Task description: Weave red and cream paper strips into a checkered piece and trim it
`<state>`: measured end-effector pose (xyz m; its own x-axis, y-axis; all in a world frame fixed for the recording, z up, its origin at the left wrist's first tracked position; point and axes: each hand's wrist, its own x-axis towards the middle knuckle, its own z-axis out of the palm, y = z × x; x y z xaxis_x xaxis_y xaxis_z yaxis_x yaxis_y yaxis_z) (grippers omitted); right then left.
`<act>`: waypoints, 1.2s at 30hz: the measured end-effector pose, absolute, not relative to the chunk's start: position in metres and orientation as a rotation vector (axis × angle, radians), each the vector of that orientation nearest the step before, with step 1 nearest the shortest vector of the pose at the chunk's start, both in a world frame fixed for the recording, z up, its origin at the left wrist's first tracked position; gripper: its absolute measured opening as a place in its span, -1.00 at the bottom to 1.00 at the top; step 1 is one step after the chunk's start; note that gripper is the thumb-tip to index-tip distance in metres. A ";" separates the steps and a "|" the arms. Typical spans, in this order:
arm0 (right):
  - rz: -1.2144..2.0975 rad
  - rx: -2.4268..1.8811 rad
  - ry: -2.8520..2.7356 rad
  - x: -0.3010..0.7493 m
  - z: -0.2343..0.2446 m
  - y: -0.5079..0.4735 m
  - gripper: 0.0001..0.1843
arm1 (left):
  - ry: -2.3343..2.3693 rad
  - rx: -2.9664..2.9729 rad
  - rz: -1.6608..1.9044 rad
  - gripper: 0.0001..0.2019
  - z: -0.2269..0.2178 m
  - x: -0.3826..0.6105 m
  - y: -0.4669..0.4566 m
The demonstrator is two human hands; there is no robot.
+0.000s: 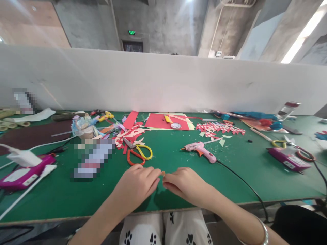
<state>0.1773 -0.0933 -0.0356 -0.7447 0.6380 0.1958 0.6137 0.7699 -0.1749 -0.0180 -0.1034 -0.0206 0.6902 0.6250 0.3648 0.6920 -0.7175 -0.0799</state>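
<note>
Just above the table's front edge, my left hand (141, 180) and my right hand (182, 183) meet with their fingertips close together. Between them a small pale yellowish strip (162, 173), perhaps paper, is pinched; most of it is hidden by the fingers. Both hands have their fingers curled and closed. Beyond my left hand lie scissors (140, 152) with one red and one yellow handle loop. Past my right hand a pink glue gun (200, 149) rests on its side, nozzle to the left, its black cord running toward the right front edge.
Red paper strips (133, 134), red and yellow sheets (155, 120) and woven red-white paper pieces (219, 129) lie across the green table (163, 149). Purple power strips (288, 158) sit at both sides, with more scissors (297, 146) at right. A white partition (163, 81) stands behind.
</note>
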 end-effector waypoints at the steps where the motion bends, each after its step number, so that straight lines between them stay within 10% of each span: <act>1: 0.166 -0.973 -2.711 0.178 -0.036 -0.093 -0.76 | -1.042 -2.670 -0.483 -0.78 -0.021 -0.016 -0.103; 22: 0.713 -1.022 -2.445 0.235 -0.020 -0.087 -0.65 | -1.051 -2.301 -0.651 -0.73 -0.030 -0.101 -0.087; 29: 0.912 -1.061 -2.081 0.231 -0.024 -0.078 -0.61 | -2.044 -2.706 -1.410 -0.71 -0.040 -0.092 -0.075; 36: 1.499 -0.968 -1.785 0.167 -0.048 -0.076 -0.62 | -1.570 -3.314 -2.105 -0.49 -0.028 -0.017 -0.061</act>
